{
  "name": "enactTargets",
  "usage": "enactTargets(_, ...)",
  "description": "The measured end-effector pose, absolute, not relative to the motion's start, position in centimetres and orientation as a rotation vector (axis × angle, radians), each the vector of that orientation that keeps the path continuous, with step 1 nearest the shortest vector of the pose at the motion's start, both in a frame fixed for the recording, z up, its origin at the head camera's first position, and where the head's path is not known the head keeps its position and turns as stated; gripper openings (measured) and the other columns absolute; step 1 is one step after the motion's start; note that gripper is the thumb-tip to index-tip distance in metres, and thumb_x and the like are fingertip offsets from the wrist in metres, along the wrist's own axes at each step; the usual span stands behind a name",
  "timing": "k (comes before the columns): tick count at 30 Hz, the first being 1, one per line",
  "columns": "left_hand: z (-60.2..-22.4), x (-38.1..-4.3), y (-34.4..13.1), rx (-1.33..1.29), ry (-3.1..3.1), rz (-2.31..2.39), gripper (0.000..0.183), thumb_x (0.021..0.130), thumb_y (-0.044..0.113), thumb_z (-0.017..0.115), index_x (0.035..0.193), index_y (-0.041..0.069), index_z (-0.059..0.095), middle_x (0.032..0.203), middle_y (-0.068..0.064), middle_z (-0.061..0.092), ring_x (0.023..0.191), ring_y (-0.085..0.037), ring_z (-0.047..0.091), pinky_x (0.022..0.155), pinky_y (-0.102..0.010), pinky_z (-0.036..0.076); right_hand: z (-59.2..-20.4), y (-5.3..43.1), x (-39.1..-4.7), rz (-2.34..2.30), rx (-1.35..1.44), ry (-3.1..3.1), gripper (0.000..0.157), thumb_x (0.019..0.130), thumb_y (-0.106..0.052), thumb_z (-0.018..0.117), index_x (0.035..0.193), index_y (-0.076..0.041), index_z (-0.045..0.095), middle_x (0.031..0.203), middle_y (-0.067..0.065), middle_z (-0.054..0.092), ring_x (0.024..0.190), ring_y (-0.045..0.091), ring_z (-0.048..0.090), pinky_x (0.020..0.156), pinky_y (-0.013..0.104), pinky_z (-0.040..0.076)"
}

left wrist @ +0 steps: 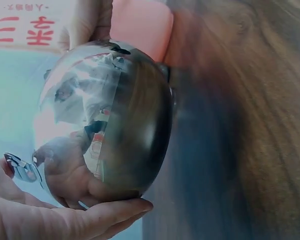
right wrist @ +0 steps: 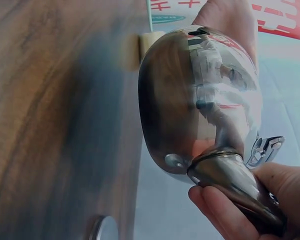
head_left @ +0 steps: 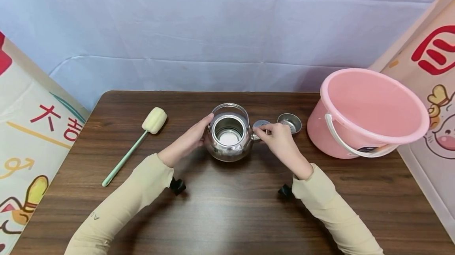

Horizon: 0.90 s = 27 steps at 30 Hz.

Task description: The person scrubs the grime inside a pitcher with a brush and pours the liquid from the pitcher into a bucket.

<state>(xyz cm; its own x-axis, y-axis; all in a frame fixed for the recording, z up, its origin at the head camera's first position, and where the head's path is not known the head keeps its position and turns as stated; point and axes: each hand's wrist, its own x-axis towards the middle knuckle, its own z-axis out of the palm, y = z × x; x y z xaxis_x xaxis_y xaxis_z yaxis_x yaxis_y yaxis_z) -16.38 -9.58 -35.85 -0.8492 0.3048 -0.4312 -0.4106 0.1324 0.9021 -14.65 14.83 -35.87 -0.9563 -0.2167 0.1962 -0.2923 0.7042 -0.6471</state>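
Note:
A shiny metal teapot [head_left: 229, 150] with a raised hoop handle [head_left: 231, 105] is at the middle of the table, its round mouth uncovered. My left hand [head_left: 190, 138] holds its left side, thumb by the handle's hinge and fingers along the lower body [left wrist: 110, 165]. On the other side my right hand [head_left: 279, 140] grips the short spout [right wrist: 230, 180] between thumb and fingers. Just behind that hand lies a round metal lid [head_left: 261, 123], partly hidden. A small metal strainer bowl [head_left: 290, 122] with holes is right of the lid. Whether the teapot's base touches the table I cannot tell.
A pink bucket [head_left: 327, 132] with a white handle stands at the right. At the left lies a sponge brush [head_left: 155, 120] with a green handle. The brown wooden table [head_left: 227, 215] ends at a pale cloth backdrop [head_left: 213, 30].

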Motion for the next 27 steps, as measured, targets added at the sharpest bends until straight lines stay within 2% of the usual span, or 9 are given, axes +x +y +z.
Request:
enactTargets(4,-35.1,-16.4,-9.5,-0.084,1.894,1.786,0.064,0.097,0.046,0.029,0.147,0.008,0.017,0.149,-0.015,0.018,0.133,-0.031,0.024,0.106,-0.048,0.028,-35.2,15.0,-14.8,1.105,0.413,-2.797,0.024,0.09,-0.022,0.06,0.092,-0.002,0.073,0.063,0.007,0.067,0.06,0.018,0.067,0.055,0.03,0.049)
enactTargets(7,-34.6,-16.5,-9.5,-0.058,1.909,1.796,0.063,0.097,0.046,0.029,0.146,0.008,0.02,0.147,-0.014,0.021,0.127,-0.028,0.031,0.103,-0.046,0.032,-34.8,15.2,-14.9,1.065,0.417,-2.784,0.025,0.09,-0.025,0.06,0.09,-0.004,0.073,0.059,0.001,0.064,0.054,0.013,0.061,0.052,0.027,0.044)
enactTargets(9,-34.3,-16.5,-9.4,-0.043,1.933,1.799,0.061,0.097,0.046,0.03,0.144,0.006,0.024,0.142,-0.016,0.027,0.114,-0.026,0.044,0.098,-0.043,0.038,-34.4,15.3,-15.1,1.035,0.423,-2.776,0.025,0.09,-0.025,0.059,0.088,-0.004,0.072,0.055,-0.002,0.058,0.049,0.011,0.053,0.05,0.026,0.04)
enactTargets(12,-33.8,-16.7,-9.3,-0.016,1.967,1.804,0.06,0.097,0.045,0.03,0.14,0.004,0.028,0.13,-0.016,0.035,0.087,-0.019,0.051,0.085,-0.036,0.043,-33.8,15.3,-15.2,1.018,0.412,-2.785,0.027,0.091,-0.027,0.058,0.087,-0.005,0.072,0.053,-0.001,0.053,0.048,0.012,0.043,0.05,0.026,0.035)
enactTargets(14,-33.4,-16.7,-9.2,0.002,1.985,1.809,0.059,0.097,0.045,0.03,0.137,0.002,0.03,0.12,-0.016,0.039,0.074,-0.017,0.05,0.077,-0.032,0.044,-33.4,15.4,-15.4,1.023,0.386,-2.803,0.03,0.091,-0.031,0.057,0.088,-0.005,0.072,0.055,0.0,0.057,0.051,0.012,0.047,0.052,0.027,0.037)
enactTargets(17,-32.9,-16.8,-9.1,0.034,2.003,1.814,0.056,0.098,0.044,0.031,0.131,0.0,0.033,0.107,-0.013,0.042,0.067,-0.015,0.048,0.068,-0.028,0.044,-32.8,15.6,-15.5,1.033,0.331,-2.835,0.037,0.091,-0.039,0.055,0.091,-0.007,0.073,0.06,0.003,0.064,0.059,0.015,0.056,0.056,0.028,0.04)
enactTargets(20,-32.4,-16.8,-8.9,0.069,2.018,1.825,0.054,0.098,0.044,0.031,0.127,-0.001,0.036,0.101,-0.013,0.042,0.064,-0.016,0.048,0.064,-0.027,0.043,-32.1,15.7,-15.6,1.054,0.284,-2.858,0.043,0.09,-0.046,0.052,0.094,-0.008,0.073,0.066,0.005,0.067,0.068,0.019,0.06,0.06,0.029,0.042)
enactTargets(27,-31.4,-17.1,-8.7,0.116,2.039,1.849,0.054,0.098,0.043,0.032,0.132,0.001,0.035,0.115,-0.017,0.04,0.065,-0.016,0.049,0.066,-0.028,0.046,-31.0,16.0,-15.9,1.083,0.266,-2.858,0.047,0.088,-0.051,0.054,0.096,-0.009,0.073,0.074,0.006,0.069,0.077,0.021,0.062,0.063,0.03,0.043)
